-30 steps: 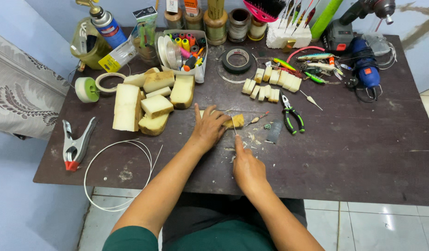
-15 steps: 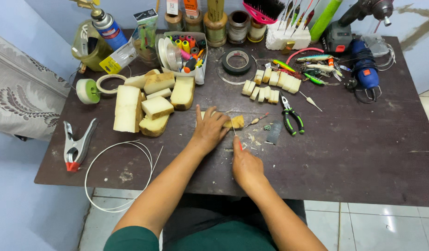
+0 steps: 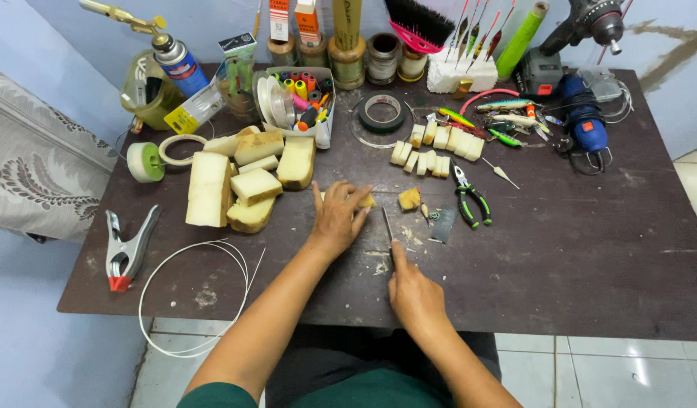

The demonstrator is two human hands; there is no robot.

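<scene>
Crowded dark workbench [image 3: 590, 257], seen from above. Along the far edge: a blue gas torch can [image 3: 179, 62], a clear tray of coloured spools [image 3: 297, 98], a roll of dark tape [image 3: 383, 112], a pink-handled brush [image 3: 418, 23], a white foam block stuck with slim tools [image 3: 462, 74], a blue rotary tool [image 3: 584, 121]. Left of centre, a heap of pale foam slabs [image 3: 243, 181], with a green tape roll [image 3: 144, 162] just beyond it and a grey spring clamp with red tips [image 3: 126, 249] nearer the front edge. Loop of white wire [image 3: 190, 302] hanging off the front left. Right of centre, a row of small cut pale blocks [image 3: 437, 145], painted fishing lures [image 3: 499, 121] behind them, green-handled pliers [image 3: 469, 198] lying just right of the work spot. Scattered crumbs and shavings [image 3: 379, 261] on the wood between the two hands. Nothing lying across the path between the hands and the piece being cut.

Left hand [image 3: 338, 217] laid flat with fingers spread, pressing down on a small tan block [image 3: 365, 201], most of it hidden under the fingers, only its right end showing. Right hand [image 3: 413, 291] closed round the handle of a thin knife [image 3: 388, 227], blade pointing away from the body and standing just right of the left hand's fingertips, close to the block's exposed end; contact between blade and block cannot be told. A second small tan piece [image 3: 409, 199] lying apart, just right of the blade, between it and the pliers
</scene>
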